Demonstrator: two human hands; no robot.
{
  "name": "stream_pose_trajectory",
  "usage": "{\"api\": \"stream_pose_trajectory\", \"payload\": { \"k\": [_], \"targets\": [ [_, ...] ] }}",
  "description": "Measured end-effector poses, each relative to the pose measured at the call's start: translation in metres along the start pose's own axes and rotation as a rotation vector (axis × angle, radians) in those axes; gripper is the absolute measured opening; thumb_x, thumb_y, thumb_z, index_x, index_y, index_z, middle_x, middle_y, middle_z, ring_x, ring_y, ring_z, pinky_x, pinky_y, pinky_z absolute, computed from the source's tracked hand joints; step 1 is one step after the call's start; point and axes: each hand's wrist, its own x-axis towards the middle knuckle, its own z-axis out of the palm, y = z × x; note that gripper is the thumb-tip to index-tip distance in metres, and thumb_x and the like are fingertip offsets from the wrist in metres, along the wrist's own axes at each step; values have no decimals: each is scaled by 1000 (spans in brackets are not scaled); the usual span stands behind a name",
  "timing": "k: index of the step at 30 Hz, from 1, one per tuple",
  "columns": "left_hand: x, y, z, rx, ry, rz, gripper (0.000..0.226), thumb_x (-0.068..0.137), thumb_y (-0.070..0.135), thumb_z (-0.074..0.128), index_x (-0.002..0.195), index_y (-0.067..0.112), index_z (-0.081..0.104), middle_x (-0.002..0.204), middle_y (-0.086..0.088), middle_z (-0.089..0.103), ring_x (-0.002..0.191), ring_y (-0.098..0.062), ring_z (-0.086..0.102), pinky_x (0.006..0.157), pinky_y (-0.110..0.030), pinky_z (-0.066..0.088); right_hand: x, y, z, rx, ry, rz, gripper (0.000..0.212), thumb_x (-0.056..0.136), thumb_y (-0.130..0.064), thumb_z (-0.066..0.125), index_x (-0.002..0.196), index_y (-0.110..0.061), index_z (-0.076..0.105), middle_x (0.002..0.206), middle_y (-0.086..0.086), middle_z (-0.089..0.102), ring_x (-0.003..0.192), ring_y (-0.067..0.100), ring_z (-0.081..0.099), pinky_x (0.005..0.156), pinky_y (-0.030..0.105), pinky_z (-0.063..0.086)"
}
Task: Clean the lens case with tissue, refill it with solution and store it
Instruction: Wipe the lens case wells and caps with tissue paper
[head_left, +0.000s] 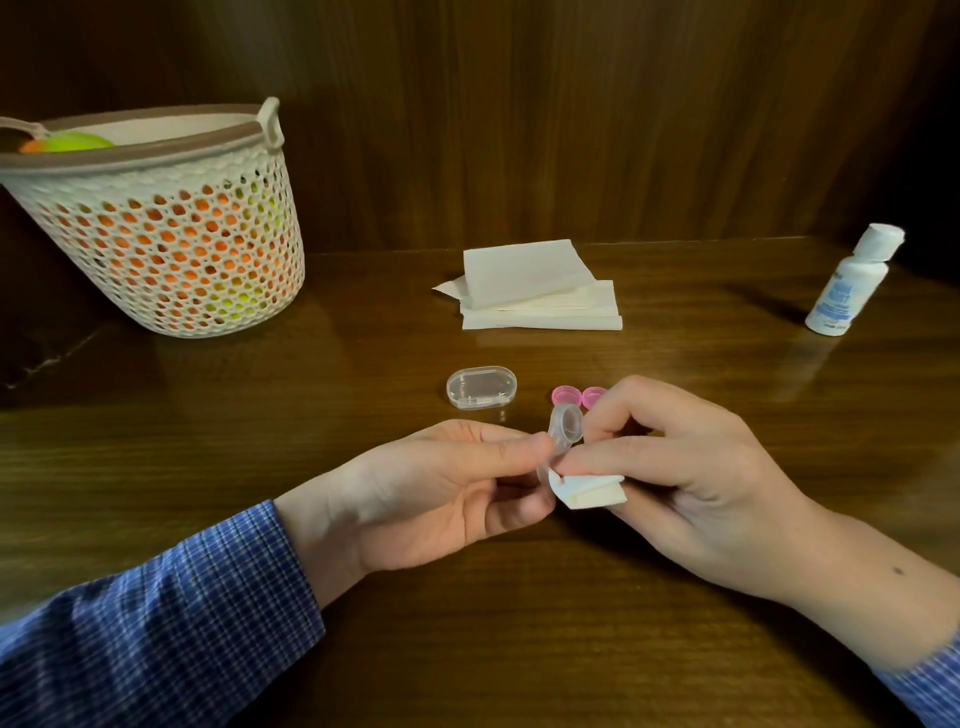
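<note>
Lens case (563, 426): light, rigid, slick clear plastic; best held at the rim.
Left hand (441, 493): pinches the case.
Right hand (675, 467): presses folded tissue (589, 491) into a well.

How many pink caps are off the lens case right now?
2. One pink cap lies on the table just behind the lens case; the second cap sits beside it on the right, partly hidden by the right hand.

Blue checked shirt sleeves (171, 618)
</note>
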Motion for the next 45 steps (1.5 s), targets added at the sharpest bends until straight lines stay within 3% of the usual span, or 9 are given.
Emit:
{"api": "stream_pose_trajectory", "payload": {
  "k": [4, 12, 17, 21, 24, 26, 28, 35, 45],
  "targets": [
    [0, 1, -3, -20, -59, -1, 31, 97, 17, 63, 121, -2, 67, 103, -9, 64, 84, -11, 64, 77, -18, 60, 1, 1, -3, 8, -7, 0, 18, 94, -19, 72, 111, -19, 78, 99, -5, 61, 92, 13, 62, 93, 23, 49],
    [3, -3, -6, 0, -43, 73, 29, 97, 4, 60, 123, -5, 68, 110, -11, 72, 93, -14, 70, 83, -20, 61, 3, -5, 0, 166, -62, 185, 17, 97, -25, 67, 108, -24, 80, 97, -8, 62, 91, 21, 63, 76, 30, 54],
    [5, -8, -3, 126, 118, 252, 37, 85, 11, 73, 120, -2, 73, 120, -15, 74, 105, -20, 72, 83, -23, 61, 7, -12, -2, 381, -124, 503, 21, 89, -39, 68, 103, -34, 82, 98, -6, 68, 103, 18, 63, 91, 30, 51],
    [6, -11, -2, 251, 193, 379, 32, 83, 10, 75, 114, 4, 76, 116, -16, 76, 102, -23, 74, 82, -25, 61, 14, -13, -10, 548, -186, 663, 19, 90, -30, 69, 102, -33, 83, 104, -5, 76, 114, 3, 63, 115, 29, 32],
    [8, -13, -1, 394, 287, 476, 35, 80, 10, 77, 114, 7, 77, 112, -15, 78, 100, -27, 76, 82, -28, 62, 15, -13, -9, 773, -189, 811, 18, 85, -31, 72, 98, -25, 84, 97, -1, 78, 96, -7, 62, 96, 26, 46],
    [9, -16, -1, 493, 345, 547, 37, 80, 11, 79, 116, 6, 77, 110, -13, 79, 102, -30, 76, 85, -32, 62, 14, -12, -7, 973, -147, 941, 21, 81, -31, 75, 93, -16, 84, 90, -3, 75, 82, -1, 60, 69, 22, 50],
    [10, -17, 0, 574, 379, 622, 35, 81, 10, 80, 115, 5, 77, 108, -10, 78, 102, -30, 75, 86, -37, 62, 14, -12, -5, 1125, -108, 1034, 16, 82, -25, 79, 85, -10, 82, 81, 2, 68, 72, 7, 57, 60, 20, 49],
    [7, -18, 6, 681, 420, 812, 31, 79, 10, 82, 110, 6, 79, 106, -8, 75, 102, -30, 74, 81, -34, 64, 16, -9, -1, 1486, -43, 1203, 24, 74, -15, 82, 97, -7, 79, 79, 8, 63, 66, 11, 57, 54, 23, 53],
    [7, -19, 7, 909, 522, 877, 29, 81, 13, 83, 109, 9, 81, 104, 2, 75, 99, -21, 75, 77, -27, 64, 16, -6, -2, 1491, -34, 1217, 27, 79, -14, 82, 103, -4, 77, 84, 9, 61, 65, 11, 54, 54, 22, 54]
  ]
}}
